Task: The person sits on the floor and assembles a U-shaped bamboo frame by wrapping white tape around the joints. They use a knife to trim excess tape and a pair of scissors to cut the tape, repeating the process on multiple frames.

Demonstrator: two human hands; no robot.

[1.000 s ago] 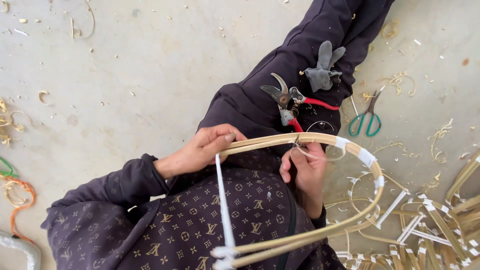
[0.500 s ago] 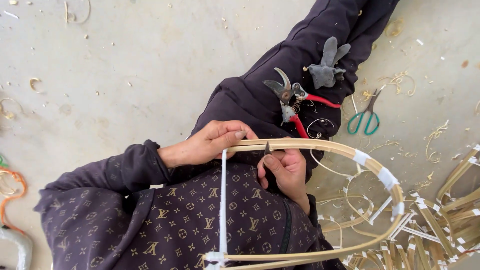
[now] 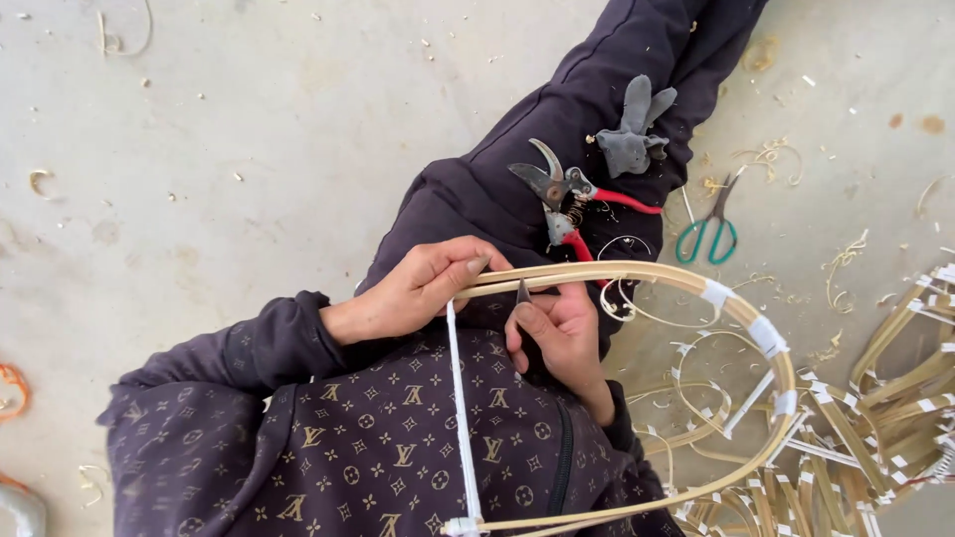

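Observation:
A curved bamboo frame (image 3: 766, 338), bound with white tape in places, arches over my lap. My left hand (image 3: 423, 288) grips its upper strip near the top of a white upright rod (image 3: 460, 408). My right hand (image 3: 557, 333) holds a small dark knife (image 3: 523, 294), its blade tip against the underside of the bamboo strip. Red-handled pruning shears (image 3: 567, 199) and a grey glove (image 3: 632, 139) rest on my dark trouser leg.
Green-handled scissors (image 3: 708, 231) lie on the concrete floor (image 3: 249, 129) to the right of my leg. A pile of taped bamboo strips (image 3: 885, 398) fills the lower right. Shavings are scattered about. An orange loop (image 3: 10, 388) sits at the left edge.
Both hands have shifted along the upper bamboo strip, the right one moving left toward the white rod. The knife blade now shows against the strip.

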